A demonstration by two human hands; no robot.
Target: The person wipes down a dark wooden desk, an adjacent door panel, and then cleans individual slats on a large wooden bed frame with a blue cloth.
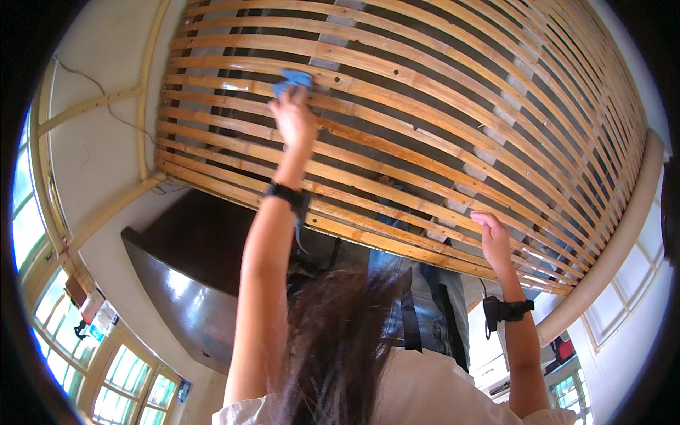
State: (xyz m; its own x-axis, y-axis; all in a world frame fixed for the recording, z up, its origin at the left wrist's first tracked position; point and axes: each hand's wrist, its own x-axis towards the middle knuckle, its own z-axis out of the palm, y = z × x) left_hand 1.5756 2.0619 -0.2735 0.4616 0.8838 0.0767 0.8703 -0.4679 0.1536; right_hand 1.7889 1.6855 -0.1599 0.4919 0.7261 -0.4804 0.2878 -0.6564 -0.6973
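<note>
A wide bed base of narrow, pale wooden slats [425, 131] spreads out in front of me, with dark gaps between the strips. My left hand [292, 117] reaches far over it and presses a crumpled blue cloth [294, 79] onto a slat, left of the middle. The left hand is slightly blurred, its fingers closed on the cloth. Close to the near edge, at the right, my right hand [492, 237] rests by the slats, its fingers stretched out and holding nothing. Black bands circle both wrists.
Through the gaps, bluish and dark items lie beneath the slats. A dark, glossy curved panel [180, 290] stands at the near left. A rounded beige rail [620, 241] borders the right side. A loose cable [106, 92] runs along the left wall, above windows [124, 379].
</note>
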